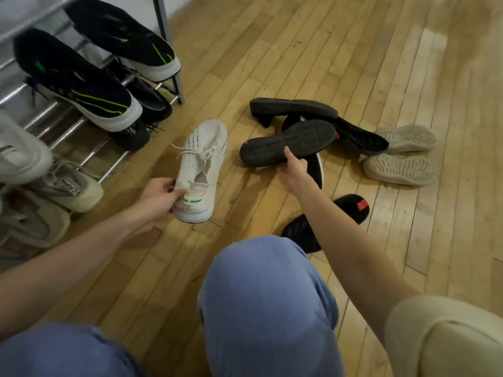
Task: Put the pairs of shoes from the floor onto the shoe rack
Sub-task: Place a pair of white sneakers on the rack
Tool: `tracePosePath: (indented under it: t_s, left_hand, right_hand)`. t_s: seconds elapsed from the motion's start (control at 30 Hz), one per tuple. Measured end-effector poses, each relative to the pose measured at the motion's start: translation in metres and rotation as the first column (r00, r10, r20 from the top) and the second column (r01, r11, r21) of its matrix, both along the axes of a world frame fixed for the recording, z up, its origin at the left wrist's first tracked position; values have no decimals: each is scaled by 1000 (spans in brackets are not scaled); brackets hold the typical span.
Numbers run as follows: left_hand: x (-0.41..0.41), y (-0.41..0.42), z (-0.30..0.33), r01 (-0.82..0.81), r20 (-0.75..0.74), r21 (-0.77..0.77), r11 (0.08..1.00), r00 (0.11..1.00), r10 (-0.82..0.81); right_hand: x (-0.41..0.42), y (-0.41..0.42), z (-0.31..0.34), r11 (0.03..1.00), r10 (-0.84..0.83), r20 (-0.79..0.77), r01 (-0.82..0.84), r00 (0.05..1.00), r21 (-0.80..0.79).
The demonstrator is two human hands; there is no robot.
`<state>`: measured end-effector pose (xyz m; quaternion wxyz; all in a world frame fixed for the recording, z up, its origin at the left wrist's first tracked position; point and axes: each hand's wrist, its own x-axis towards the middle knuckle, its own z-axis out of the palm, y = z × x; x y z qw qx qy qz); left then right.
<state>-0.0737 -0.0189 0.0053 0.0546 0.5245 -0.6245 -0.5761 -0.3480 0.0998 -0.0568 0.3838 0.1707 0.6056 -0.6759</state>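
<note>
At the bottom of the frame our knees in blue trousers were bent over the wooden floor, and both bare forearms reached away from us. Our left hand had its thumb and fingers pinched on the heel of a white knit shoe, which lay upright on the floor with its long axis running from the heel at centre frame up and slightly right to the toe. Just right of our knee lay a black shoe with a red tab, partly hidden under our right forearm. Our right hand gripped the near edge of an upturned black shoe, sole facing us, its long axis lying nearly across the frame, tilted up to the right. So our hands were apart, each closed on a different shoe.

Beyond that, another black-soled shoe lay in the same pile, and to the right a beige pair rested soles-up, side by side.

The shoe rack stood at the upper left, already carrying black shoes with green stripes and pale trainers lower down. We judged that the white shoe, held by the hand nearer the rack, needed only a short carry up and left, its toe already pointing roughly that way. Its partner we could not pick out on the floor.
</note>
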Motion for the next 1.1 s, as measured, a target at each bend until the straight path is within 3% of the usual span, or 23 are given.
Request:
tracePosePath:
  t_s: [0.1,0.27,0.33,0.37,0.4,0.47,0.53,0.6,0.67,0.73,0.87,0.93,1.0,1.1]
  left_hand:
    - [6,-4,2,-23,-13,-3,1000,1000,23]
    - [9,-6,3,-70,-26,-14,997,997,69]
    - [8,-7,5,-64,-19,-8,998,998,63]
    - [9,-7,5,-61,-14,6,998,998,61]
    - [10,-8,4,-56,-3,18,998,998,56]
    - [11,-9,4,-51,14,31,998,999,51]
    - [12,-8,4,-49,23,22,999,999,48]
    - [11,-7,5,-41,32,4,999,999,41]
    - [12,-7,8,-34,34,-12,999,999,34]
    - [14,-7,11,-24,33,-25,999,999,24]
    - [18,-9,20,-8,27,-54,999,1000,9]
    - [19,-10,26,-12,13,-64,998,1000,13]
    - [20,-11,33,-22,2,-75,997,1000,23]
    - [20,-13,52,-31,-47,-113,993,999,26]
  right_hand:
    - [-4,-10,7,999,41,-103,-45,994,-31]
    - [9,-9,8,939,323,-165,-337,932,-68]
    - [17,-7,3,872,483,-201,-490,852,18]
    - [21,-7,3,833,552,-247,-536,796,136]
    - [23,-6,2,792,608,-321,-525,726,311]
    - [18,-2,-1,714,660,-514,-244,548,657]
    - [5,6,-2,635,675,-601,78,428,768]
    - [-12,16,-8,507,737,-505,125,449,853]
    - [-21,26,-13,444,755,-364,-16,546,896]
    - [-22,36,-16,483,732,-351,-81,584,872]
    - [-6,41,0,720,607,-547,-106,576,686]
    - [7,35,19,787,549,-639,-77,539,612]
    - [25,29,39,821,524,-713,-54,466,568]
    - [54,21,65,833,545,-804,-47,237,551]
